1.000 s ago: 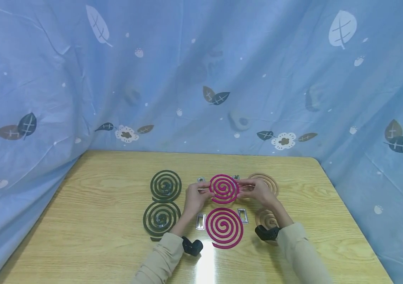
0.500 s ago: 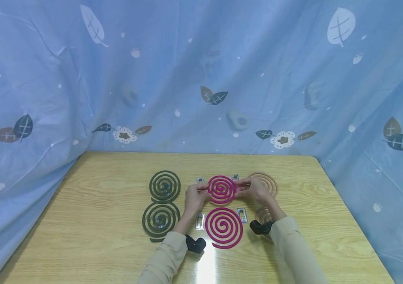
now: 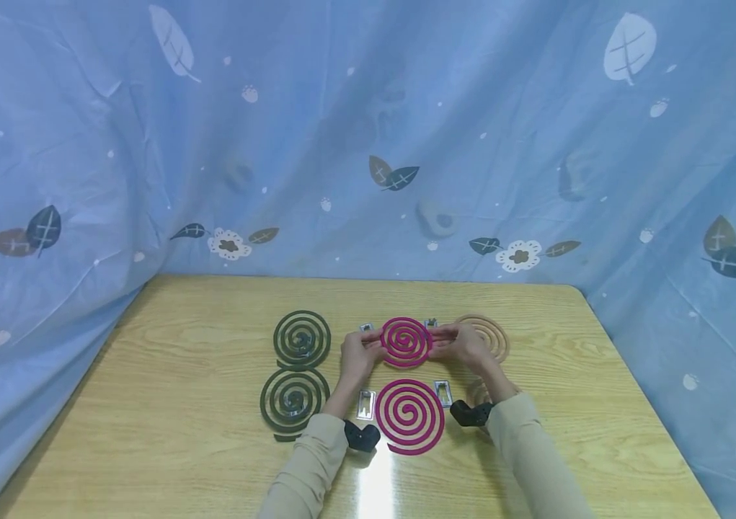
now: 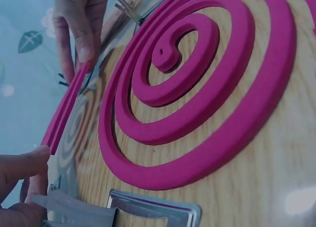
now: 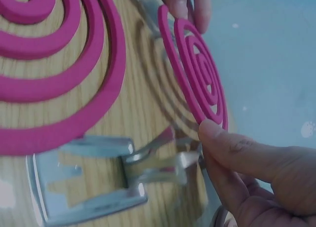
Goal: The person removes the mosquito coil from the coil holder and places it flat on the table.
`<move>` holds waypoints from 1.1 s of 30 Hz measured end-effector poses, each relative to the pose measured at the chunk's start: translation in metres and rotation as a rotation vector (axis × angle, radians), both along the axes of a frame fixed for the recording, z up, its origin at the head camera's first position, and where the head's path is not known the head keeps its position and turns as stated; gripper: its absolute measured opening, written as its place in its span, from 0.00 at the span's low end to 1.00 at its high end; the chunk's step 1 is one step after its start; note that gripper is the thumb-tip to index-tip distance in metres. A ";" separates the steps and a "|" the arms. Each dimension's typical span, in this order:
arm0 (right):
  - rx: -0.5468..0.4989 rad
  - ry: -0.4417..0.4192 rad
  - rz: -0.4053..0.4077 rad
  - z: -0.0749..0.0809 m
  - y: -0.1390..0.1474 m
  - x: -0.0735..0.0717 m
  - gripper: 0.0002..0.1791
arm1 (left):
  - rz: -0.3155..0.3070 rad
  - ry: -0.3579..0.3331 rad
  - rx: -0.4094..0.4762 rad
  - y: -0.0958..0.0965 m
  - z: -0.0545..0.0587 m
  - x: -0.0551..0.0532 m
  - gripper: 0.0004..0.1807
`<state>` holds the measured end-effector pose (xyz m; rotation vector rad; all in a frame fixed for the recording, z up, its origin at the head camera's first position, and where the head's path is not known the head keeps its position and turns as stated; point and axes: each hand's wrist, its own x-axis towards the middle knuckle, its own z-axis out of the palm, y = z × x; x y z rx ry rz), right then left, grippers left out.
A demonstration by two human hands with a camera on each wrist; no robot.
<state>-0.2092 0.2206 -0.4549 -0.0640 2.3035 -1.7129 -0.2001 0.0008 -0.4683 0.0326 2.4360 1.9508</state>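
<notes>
A magenta mosquito coil (image 3: pixel 406 342) is held up off the table between both hands. My left hand (image 3: pixel 357 355) pinches its left edge, and my right hand (image 3: pixel 468 347) pinches its right edge. Seen from the left wrist, the held coil (image 4: pixel 66 111) is nearly edge-on, tilted up from the tabletop. The right wrist view has the thumb (image 5: pixel 212 131) on the coil's rim. Below it, a second magenta coil (image 4: pixel 163 177) lies flat on the table.
Small metal coil stands (image 3: pixel 373 405) lie around the flat magenta coil; one (image 5: pixel 103 205) has raised prongs. Two dark green coils (image 3: pixel 275 396) are at the left. Tan coils (image 3: pixel 502 335) lie at the right, partly covered by the right arm. A blue curtain (image 3: pixel 316 144) hangs behind.
The held coil has shifted slightly left, then a little up, with both hands still on it. The right forearm has come inward, to the left; the left wrist has moved slightly right.
</notes>
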 end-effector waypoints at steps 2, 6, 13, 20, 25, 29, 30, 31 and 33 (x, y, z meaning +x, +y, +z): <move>-0.003 -0.008 -0.017 0.002 -0.002 0.000 0.23 | 0.002 -0.006 -0.005 0.000 0.000 -0.001 0.18; 0.041 -0.012 -0.024 0.005 -0.010 0.000 0.23 | 0.013 -0.031 -0.018 -0.001 -0.002 -0.001 0.19; 0.113 -0.043 -0.090 0.008 -0.023 -0.007 0.23 | 0.047 -0.049 -0.037 -0.004 -0.004 -0.002 0.19; 0.105 -0.075 -0.133 0.011 -0.029 -0.011 0.23 | 0.085 -0.069 -0.036 -0.001 -0.003 -0.006 0.20; 0.166 -0.063 -0.147 0.012 -0.031 -0.010 0.23 | 0.082 -0.087 -0.022 0.002 -0.003 -0.007 0.21; 0.163 -0.060 -0.151 0.012 -0.030 -0.010 0.24 | 0.086 -0.083 -0.031 0.004 -0.004 -0.008 0.21; 0.158 -0.057 -0.148 0.012 -0.030 -0.010 0.24 | 0.087 -0.080 -0.033 0.004 -0.005 -0.009 0.21; 0.148 -0.049 -0.142 0.011 -0.030 -0.010 0.24 | 0.088 -0.078 -0.033 0.004 -0.005 -0.010 0.21; 0.131 -0.035 -0.130 0.011 -0.028 -0.012 0.25 | 0.090 -0.071 -0.043 0.004 -0.004 -0.012 0.21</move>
